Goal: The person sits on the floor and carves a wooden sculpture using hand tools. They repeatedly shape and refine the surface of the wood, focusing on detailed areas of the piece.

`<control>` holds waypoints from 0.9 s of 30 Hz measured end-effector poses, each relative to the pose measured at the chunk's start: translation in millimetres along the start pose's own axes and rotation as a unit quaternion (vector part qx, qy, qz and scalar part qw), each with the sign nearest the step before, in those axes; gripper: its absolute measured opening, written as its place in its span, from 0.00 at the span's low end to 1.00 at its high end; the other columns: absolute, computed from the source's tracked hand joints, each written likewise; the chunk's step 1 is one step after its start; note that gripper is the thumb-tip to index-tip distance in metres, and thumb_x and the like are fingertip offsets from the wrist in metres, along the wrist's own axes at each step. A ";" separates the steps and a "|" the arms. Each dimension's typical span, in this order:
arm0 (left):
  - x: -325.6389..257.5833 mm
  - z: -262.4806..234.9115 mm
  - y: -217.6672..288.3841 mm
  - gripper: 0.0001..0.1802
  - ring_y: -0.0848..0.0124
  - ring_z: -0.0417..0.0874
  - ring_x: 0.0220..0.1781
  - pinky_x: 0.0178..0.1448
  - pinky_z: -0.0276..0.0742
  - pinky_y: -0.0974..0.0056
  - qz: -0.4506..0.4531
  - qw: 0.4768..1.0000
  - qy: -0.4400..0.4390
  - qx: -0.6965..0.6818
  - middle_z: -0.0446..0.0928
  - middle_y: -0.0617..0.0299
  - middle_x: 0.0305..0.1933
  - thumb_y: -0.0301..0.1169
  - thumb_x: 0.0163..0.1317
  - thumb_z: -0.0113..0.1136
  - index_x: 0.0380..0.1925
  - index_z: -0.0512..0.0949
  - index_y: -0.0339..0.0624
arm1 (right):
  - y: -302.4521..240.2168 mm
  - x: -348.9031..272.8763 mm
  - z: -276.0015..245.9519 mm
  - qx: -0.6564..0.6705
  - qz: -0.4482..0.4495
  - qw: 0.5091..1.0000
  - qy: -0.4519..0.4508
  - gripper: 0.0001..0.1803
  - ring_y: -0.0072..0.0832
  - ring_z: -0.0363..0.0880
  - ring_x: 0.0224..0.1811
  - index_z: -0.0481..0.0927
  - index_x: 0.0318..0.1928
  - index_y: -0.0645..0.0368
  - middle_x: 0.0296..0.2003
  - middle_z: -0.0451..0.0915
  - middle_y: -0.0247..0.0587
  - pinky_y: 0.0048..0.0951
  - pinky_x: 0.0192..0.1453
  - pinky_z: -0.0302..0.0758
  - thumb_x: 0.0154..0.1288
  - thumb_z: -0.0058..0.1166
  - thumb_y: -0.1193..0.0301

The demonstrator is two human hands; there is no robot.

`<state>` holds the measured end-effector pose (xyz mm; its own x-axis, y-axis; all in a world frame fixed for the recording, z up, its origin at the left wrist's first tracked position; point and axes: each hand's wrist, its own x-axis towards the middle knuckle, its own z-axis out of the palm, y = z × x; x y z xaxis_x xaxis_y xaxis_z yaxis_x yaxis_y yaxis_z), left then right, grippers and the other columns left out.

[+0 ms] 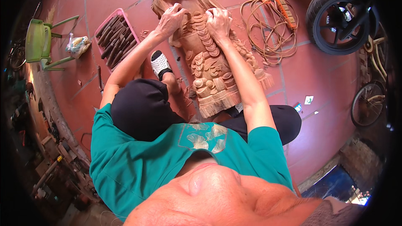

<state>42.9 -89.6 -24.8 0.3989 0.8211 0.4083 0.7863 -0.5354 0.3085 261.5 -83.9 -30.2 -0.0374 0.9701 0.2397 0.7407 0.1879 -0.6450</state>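
Note:
A large carved wooden figure [212, 60] lies lengthwise on the floor in front of me, its surface cut with coins, folds and rounded shapes. My left hand [171, 19] rests on its upper left side, fingers bent and closed against the wood. Across from it, my right hand [218, 24] is curled over the carving's right side, just beyond the row of overlapping discs. Both sets of fingertips touch the wood; whether something small sits under them cannot be seen. The carving's near end lies between my legs.
Left of the carving, a pink tray [135, 36] holds many chisels [115, 39]. Beyond it are a plastic bag [78, 45] and a green stool [38, 42]. On the right lie a coiled orange cord [255, 37], a power strip [286, 13] and a motorbike wheel [337, 20]. Wood chips lie around.

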 end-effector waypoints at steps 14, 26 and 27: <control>33.7 -35.2 -27.5 0.11 0.53 0.81 0.47 0.50 0.79 0.54 0.048 0.976 -0.211 0.005 0.75 0.53 0.44 0.31 0.65 0.59 0.46 0.79 0.42 | 0.3 2.5 -3.5 -0.001 -0.003 1.000 0.008 0.11 0.37 0.74 0.56 0.85 0.39 0.52 0.46 0.83 0.35 0.49 0.62 0.63 0.66 0.52 0.63; 7.6 2.9 -14.8 0.03 0.53 0.81 0.43 0.46 0.79 0.54 0.061 0.983 -0.171 -0.012 0.73 0.51 0.36 0.23 0.57 0.55 0.30 0.77 0.35 | -1.1 -0.1 -5.0 0.006 0.004 1.000 -0.011 0.11 0.38 0.73 0.58 0.84 0.40 0.53 0.48 0.82 0.36 0.50 0.66 0.61 0.66 0.52 0.64; 6.1 -1.0 -15.8 0.03 0.52 0.81 0.43 0.46 0.79 0.54 0.056 0.979 -0.194 -0.013 0.73 0.51 0.36 0.23 0.57 0.55 0.30 0.77 0.35 | -0.3 0.5 -4.4 0.002 0.001 1.000 -0.007 0.11 0.38 0.72 0.58 0.84 0.41 0.53 0.48 0.82 0.36 0.50 0.66 0.61 0.66 0.52 0.64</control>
<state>32.4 -76.3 -26.3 0.6344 0.7682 0.0859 0.7172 -0.6265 0.3051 264.2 -84.2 -26.7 -0.0443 0.9726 0.2283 0.7385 0.1858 -0.6482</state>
